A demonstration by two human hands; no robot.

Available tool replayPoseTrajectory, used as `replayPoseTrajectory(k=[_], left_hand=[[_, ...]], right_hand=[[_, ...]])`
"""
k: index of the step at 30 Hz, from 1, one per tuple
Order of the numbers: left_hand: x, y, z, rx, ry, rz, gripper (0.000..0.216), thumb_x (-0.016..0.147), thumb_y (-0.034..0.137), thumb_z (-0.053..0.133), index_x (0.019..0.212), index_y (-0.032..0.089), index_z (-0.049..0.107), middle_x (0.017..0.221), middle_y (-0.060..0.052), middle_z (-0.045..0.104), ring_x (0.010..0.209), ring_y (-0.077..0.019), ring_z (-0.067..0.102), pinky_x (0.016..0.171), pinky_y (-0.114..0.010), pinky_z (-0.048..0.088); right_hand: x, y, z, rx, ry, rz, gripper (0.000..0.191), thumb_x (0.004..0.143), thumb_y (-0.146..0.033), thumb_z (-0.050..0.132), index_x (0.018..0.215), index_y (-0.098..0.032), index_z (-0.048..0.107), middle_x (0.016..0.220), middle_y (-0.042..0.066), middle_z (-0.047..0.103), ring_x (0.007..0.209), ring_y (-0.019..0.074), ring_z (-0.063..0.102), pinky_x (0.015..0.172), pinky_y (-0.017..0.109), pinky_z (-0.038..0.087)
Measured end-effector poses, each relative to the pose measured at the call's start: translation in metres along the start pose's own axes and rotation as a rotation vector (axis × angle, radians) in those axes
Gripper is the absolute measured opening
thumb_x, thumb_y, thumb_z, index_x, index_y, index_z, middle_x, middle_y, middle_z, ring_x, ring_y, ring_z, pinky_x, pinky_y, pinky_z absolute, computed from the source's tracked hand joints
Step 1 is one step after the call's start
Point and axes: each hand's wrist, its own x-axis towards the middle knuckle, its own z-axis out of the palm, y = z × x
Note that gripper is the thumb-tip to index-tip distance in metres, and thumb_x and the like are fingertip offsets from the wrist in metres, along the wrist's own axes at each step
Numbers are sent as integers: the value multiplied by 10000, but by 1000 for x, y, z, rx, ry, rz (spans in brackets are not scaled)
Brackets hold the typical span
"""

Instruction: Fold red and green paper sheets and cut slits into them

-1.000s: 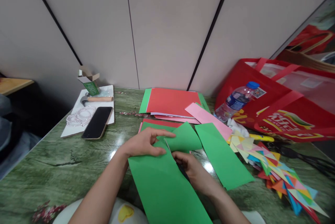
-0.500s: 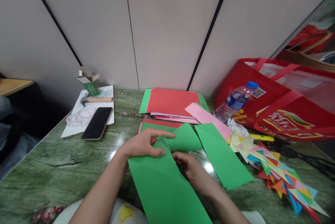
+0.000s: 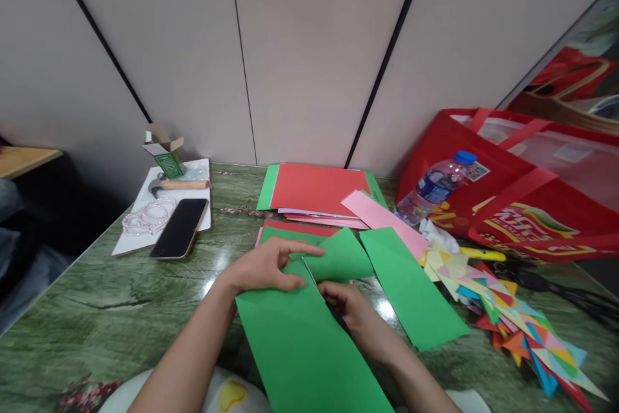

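A large green paper sheet (image 3: 304,348) lies in front of me, reaching to the table's near edge. Its far part (image 3: 341,257) curls up and away along a slit. My left hand (image 3: 264,268) pinches the sheet just left of the slit, thumb on top and forefinger stretched out. My right hand (image 3: 351,313) is closed round a dark-handled cutting tool (image 3: 338,319). The tool's thin metal blade (image 3: 309,269) shows in the slit between my hands.
A second green sheet (image 3: 411,290), a pink strip (image 3: 382,216) and a red and green paper stack (image 3: 316,187) lie beyond. Coloured folded pieces (image 3: 512,319), black scissors (image 3: 556,287), a water bottle (image 3: 438,184) and a red bag (image 3: 532,194) are at right. A phone (image 3: 180,227), bracelets (image 3: 147,214) and a hammer (image 3: 176,184) are at left.
Hardly anything: both hands stay in place on the green sheet, and the blade shows slightly more in the slit.
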Motion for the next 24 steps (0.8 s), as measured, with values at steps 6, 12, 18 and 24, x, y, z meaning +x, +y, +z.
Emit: replayPoseTrajectory(k=[6,12,18,24], left_hand=[[0,1,0,0,-3,-5,513,640,172,600,1146,242,555,580,79,346,459,-49,165,423,-197,133],[0,1,0,-9,10,6,514,636,154,594,1143,233,561,579,80,376,454,-47,165,425,-198,143],[0,3,1,-7,8,-6,515,627,151,596,1137,217,567,598,73,408,439,-39,168,408,-196,131],[-3,-4,-4,-41,71,-2,513,637,189,620,1145,225,560,656,57,512,442,-39,178,401,-194,133]], right_hand=[[-1,1,1,5,17,13,135,618,-224,695,723,-162,638,675,-10,645,660,153,588,639,257,439],[-3,-3,2,-1,25,10,135,611,-240,693,705,-157,645,644,-11,640,637,151,585,612,245,433],[0,-2,3,-5,61,37,191,577,-303,715,633,-157,605,575,-34,604,561,126,553,565,233,420],[-4,-8,-9,-122,60,6,275,605,-388,697,681,-149,585,607,-26,580,560,110,513,533,213,398]])
